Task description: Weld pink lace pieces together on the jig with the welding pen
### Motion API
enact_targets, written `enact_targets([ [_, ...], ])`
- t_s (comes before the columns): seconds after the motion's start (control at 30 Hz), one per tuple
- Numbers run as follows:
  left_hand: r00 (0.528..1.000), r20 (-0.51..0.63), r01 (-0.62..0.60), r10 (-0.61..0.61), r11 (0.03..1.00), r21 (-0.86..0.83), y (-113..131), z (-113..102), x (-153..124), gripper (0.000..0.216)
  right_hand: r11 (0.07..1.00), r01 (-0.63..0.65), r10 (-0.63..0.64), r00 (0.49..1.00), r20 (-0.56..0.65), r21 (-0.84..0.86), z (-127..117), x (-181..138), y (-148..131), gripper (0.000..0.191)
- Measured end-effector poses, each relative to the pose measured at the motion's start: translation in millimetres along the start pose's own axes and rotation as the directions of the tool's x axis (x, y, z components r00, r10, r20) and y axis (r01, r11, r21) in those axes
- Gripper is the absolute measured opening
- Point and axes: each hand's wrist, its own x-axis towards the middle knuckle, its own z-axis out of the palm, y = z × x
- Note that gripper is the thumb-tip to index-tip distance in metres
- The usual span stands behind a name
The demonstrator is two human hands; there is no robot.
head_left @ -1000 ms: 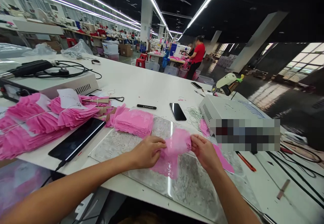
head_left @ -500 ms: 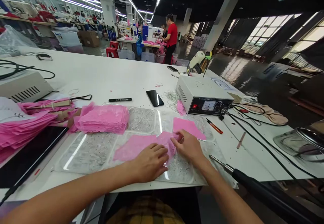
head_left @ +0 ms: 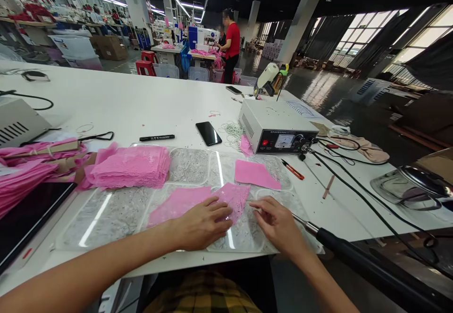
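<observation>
My left hand (head_left: 201,223) lies flat, fingers spread, pressing down a pink lace piece (head_left: 184,201) spread on the clear glass plate (head_left: 113,214). My right hand (head_left: 278,223) hovers just right of the lace with loosely bent fingers, holding nothing and touching no fabric. The metal tip of a black-handled tool (head_left: 354,256) lies right beside that hand. A second pink piece (head_left: 255,174) lies flat beyond my hands. A thick stack of pink lace (head_left: 130,167) sits on the plate's far left.
A white control box (head_left: 279,127) with cables stands to the right, a red-handled cutter (head_left: 293,170) in front of it. A phone (head_left: 208,133) and black marker (head_left: 156,137) lie further back. A dark screen (head_left: 24,218) and pink bundles (head_left: 31,162) fill the left. A person (head_left: 231,44) works far off.
The lace that both hands held up now lies flat on the glass. My right hand has let go of it and shifted right; my left hand stays pressed on it.
</observation>
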Motion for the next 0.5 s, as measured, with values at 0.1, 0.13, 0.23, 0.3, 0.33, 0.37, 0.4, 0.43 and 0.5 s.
enact_targets([
  [0.1,1.000,0.023,-0.011,0.011,1.000,0.008,0.6,-2.8,-0.2,0.022,0.950,0.306,-0.303,0.952,0.052,-0.056,7.0,19.7,-0.7,0.039],
  [0.13,0.999,0.033,-0.012,0.012,1.000,0.008,0.9,-3.9,-0.2,0.022,0.924,0.369,-0.364,0.929,0.074,-0.096,8.0,23.8,1.3,0.043],
  [0.23,0.999,0.045,-0.011,0.012,1.000,-0.008,0.9,-7.2,0.1,0.023,0.893,0.390,-0.380,0.921,0.089,-0.227,3.1,18.2,11.3,0.034],
  [0.3,0.999,0.039,-0.014,0.015,1.000,-0.025,0.3,-8.8,0.6,0.024,0.902,0.322,-0.318,0.946,0.062,-0.287,-5.5,2.3,16.9,0.024],
  [0.33,0.999,0.041,-0.016,0.018,0.999,-0.037,-0.1,-9.5,0.9,0.023,0.911,0.286,-0.284,0.958,0.049,-0.299,-10.3,-6.6,18.0,0.022],
  [0.37,0.999,0.047,-0.016,0.018,0.999,-0.052,-0.4,-10.1,1.1,0.023,0.921,0.254,-0.255,0.966,0.038,-0.295,-14.7,-14.4,17.5,0.021],
  [0.4,0.998,0.054,-0.012,0.016,0.998,-0.069,-0.7,-10.6,1.3,0.023,0.934,0.231,-0.233,0.972,0.026,-0.274,-18.1,-20.4,15.5,0.020],
  [0.43,0.998,0.061,-0.003,0.008,0.996,-0.090,-0.8,-11.0,1.3,0.022,0.947,0.211,-0.215,0.977,0.010,-0.241,-20.2,-24.1,12.1,0.019],
  [0.5,0.997,0.069,0.028,-0.019,0.991,-0.132,-0.7,-11.0,1.0,0.023,0.971,0.187,-0.191,0.981,-0.013,-0.150,-19.9,-24.0,2.5,0.016],
])
